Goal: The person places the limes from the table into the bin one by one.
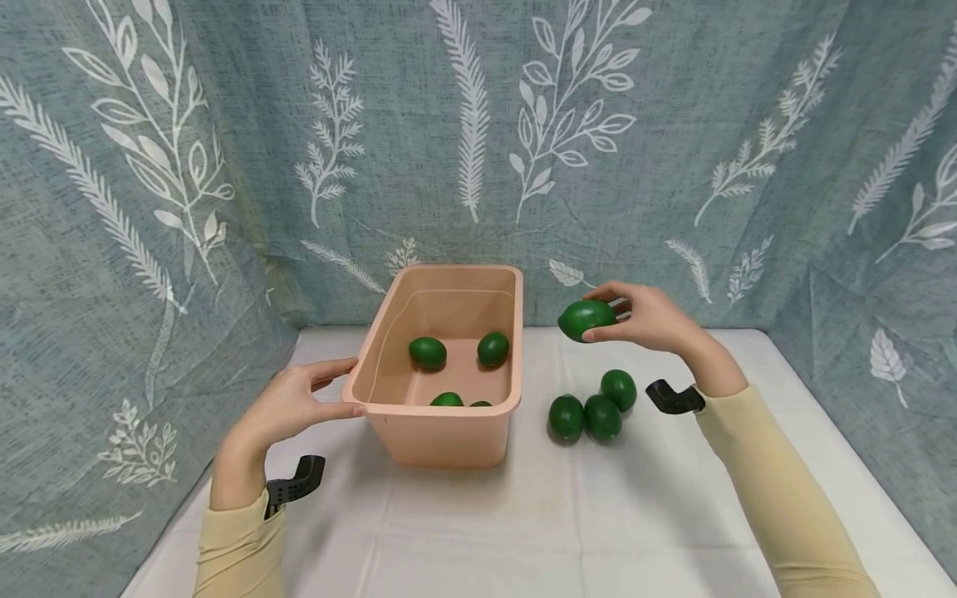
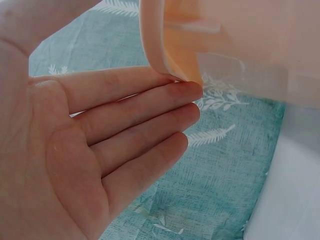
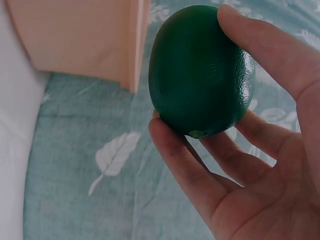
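A dark green lime (image 1: 586, 321) is held between the thumb and fingers of my right hand (image 1: 639, 318), raised above the white table at the right of the bin. In the right wrist view, the lime (image 3: 200, 72) shows its small stem end near the fingertips. My left hand (image 1: 295, 401) touches the near left corner of the peach plastic bin (image 1: 449, 436). Its fingers (image 2: 145, 115) are straight, with the tips right at the bin's rim (image 2: 154, 40). Inside the bin lie several limes (image 1: 428, 353), two of them partly hidden by the near wall.
Three more limes (image 1: 602, 418) sit close together on the white tablecloth (image 1: 568, 531), to the right of the bin and below my right hand. Blue-green cloth (image 1: 419, 166) with white leaf patterns hangs behind the table and along both sides.
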Demonstrator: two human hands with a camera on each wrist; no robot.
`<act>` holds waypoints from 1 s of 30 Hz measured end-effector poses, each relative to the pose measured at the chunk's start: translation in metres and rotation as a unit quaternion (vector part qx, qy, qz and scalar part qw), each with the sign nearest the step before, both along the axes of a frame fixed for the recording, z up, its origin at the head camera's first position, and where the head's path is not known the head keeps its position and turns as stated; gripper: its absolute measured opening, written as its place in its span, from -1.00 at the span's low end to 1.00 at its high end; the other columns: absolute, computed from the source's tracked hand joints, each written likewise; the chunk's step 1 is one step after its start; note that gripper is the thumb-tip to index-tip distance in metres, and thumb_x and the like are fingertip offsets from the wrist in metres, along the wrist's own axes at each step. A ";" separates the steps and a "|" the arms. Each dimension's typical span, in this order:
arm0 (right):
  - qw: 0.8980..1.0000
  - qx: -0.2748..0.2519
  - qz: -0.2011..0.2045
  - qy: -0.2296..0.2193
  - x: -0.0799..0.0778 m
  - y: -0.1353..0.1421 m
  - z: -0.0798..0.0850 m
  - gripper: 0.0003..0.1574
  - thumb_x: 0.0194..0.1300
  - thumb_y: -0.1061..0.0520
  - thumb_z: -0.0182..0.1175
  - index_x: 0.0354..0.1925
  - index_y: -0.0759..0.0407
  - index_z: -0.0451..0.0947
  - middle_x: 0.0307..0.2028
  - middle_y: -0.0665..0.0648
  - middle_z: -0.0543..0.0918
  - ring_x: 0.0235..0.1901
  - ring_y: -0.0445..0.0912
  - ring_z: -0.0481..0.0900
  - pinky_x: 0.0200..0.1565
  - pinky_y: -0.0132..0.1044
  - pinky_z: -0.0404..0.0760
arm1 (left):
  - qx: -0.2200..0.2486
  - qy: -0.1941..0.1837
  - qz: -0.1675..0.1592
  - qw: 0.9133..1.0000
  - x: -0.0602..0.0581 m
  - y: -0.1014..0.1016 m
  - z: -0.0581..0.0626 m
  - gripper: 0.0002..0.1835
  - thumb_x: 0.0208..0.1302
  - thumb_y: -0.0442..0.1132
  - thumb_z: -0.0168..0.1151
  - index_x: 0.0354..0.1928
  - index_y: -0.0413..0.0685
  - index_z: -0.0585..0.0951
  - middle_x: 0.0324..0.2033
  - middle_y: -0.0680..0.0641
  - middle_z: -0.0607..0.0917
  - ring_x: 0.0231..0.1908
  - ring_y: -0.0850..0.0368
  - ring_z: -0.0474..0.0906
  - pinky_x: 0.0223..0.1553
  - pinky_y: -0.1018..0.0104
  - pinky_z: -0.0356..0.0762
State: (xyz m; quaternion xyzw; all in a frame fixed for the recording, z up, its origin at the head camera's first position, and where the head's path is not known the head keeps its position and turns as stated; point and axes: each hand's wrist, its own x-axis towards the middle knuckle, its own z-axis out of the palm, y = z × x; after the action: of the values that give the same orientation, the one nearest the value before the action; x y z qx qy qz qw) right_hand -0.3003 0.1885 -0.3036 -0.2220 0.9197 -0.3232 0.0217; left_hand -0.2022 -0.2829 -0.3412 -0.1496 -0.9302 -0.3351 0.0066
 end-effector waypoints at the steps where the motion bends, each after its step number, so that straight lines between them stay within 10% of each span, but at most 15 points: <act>1: 1.000 -0.002 0.002 0.001 -0.001 -0.004 0.002 -0.17 -0.02 -0.32 0.39 0.18 -0.06 0.45 0.15 0.15 0.49 0.06 0.11 0.56 -0.06 -0.07 0.65 | 0.000 0.001 0.000 1.000 0.000 0.000 0.000 -0.19 0.04 0.12 0.40 0.30 -0.13 0.42 0.24 -0.19 0.48 0.24 -0.29 0.36 0.21 -0.16 0.41; 30: 0.993 0.024 0.114 -0.005 -0.025 -0.116 0.031 -0.21 0.03 -0.21 0.39 0.20 -0.03 0.45 0.08 0.07 0.55 0.02 -0.01 0.56 -0.09 -0.20 0.65 | 0.011 0.000 -0.003 1.000 0.003 0.000 0.002 -0.22 0.06 0.08 0.41 0.29 -0.11 0.43 0.23 -0.18 0.49 0.25 -0.27 0.36 0.22 -0.13 0.40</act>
State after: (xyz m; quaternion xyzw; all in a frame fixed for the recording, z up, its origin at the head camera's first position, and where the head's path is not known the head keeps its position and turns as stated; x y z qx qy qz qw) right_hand -0.3250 0.0728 -0.2724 -0.3231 0.8957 -0.2977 0.0686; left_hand -0.1991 -0.2828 -0.3388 -0.1523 -0.9260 -0.3453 0.0070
